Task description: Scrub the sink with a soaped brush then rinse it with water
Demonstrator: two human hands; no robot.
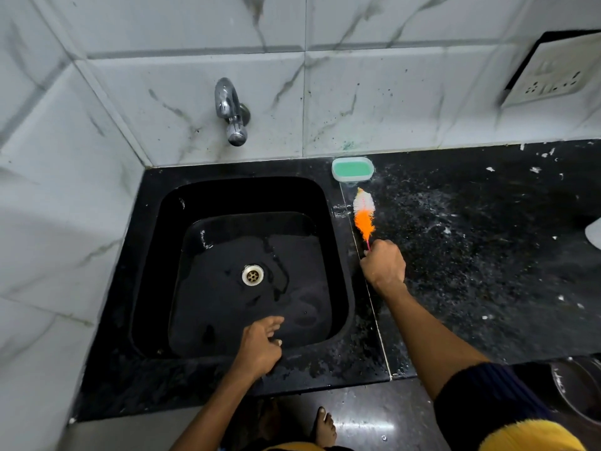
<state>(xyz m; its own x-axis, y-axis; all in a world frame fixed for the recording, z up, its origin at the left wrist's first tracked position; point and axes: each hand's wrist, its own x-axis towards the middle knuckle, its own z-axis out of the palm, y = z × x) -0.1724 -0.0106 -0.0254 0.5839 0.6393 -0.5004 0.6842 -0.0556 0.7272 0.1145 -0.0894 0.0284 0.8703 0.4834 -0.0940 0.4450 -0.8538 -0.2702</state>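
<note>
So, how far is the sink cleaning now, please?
Early stage. Done: the right hand already grips the brush, which lies on the counter pointing toward the green soap dish. In hand: soaping seems next. The left hand rests at the sink front edge. Left: scrubbing, then rinsing; no foam in the basin, no water from the tap.

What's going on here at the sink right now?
A person stands at a black sink set in a dark counter. Their right hand grips the handle of an orange-and-white brush, whose bristles lie on the counter just short of a green soap dish. The left hand rests on the sink's front rim, fingers loose. The tap shows no stream, and no suds are visible in the basin.
</note>
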